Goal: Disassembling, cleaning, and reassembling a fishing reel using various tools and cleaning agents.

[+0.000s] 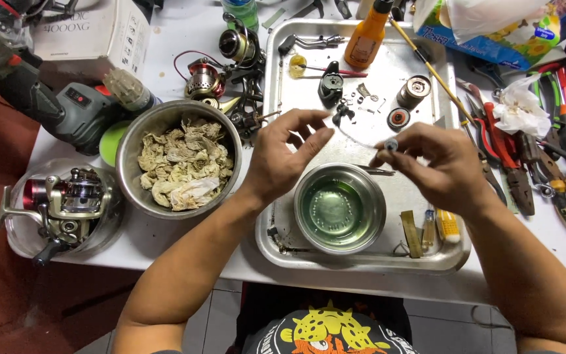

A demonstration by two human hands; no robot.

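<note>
Pinched between thumb and fingertips of the right hand point(450, 167): a small grey cylindrical reel part point(391, 144), raised just over the far rim of the steel bowl of greenish liquid point(339, 207) and above the metal tray point(296, 252). Too small to tell which way its long axis runs; seemingly end-on toward the lens. Directly to the left of it, across a short gap over the tray, the left hand point(283, 157), loosely curled, fingers half bent and clasping nothing, index tip pointing toward the part but clearly apart from it. Right hand therefore in contact with the part, left hand near only. Beneath and between the two hands, thin tweezers point(375, 171) lying across the bowl's rim. Farther back on the tray, scattered black and silver reel pieces point(332, 85), a round spool piece point(415, 90) and an orange squeeze bottle point(368, 36). Left of the tray, a larger steel bowl full of crumpled stained rags point(181, 160), and beyond it a spinning reel point(67, 200) in a clear tub. Right of the tray, a jumble of pliers and screwdrivers point(525, 157) on the white table point(165, 242).
</note>
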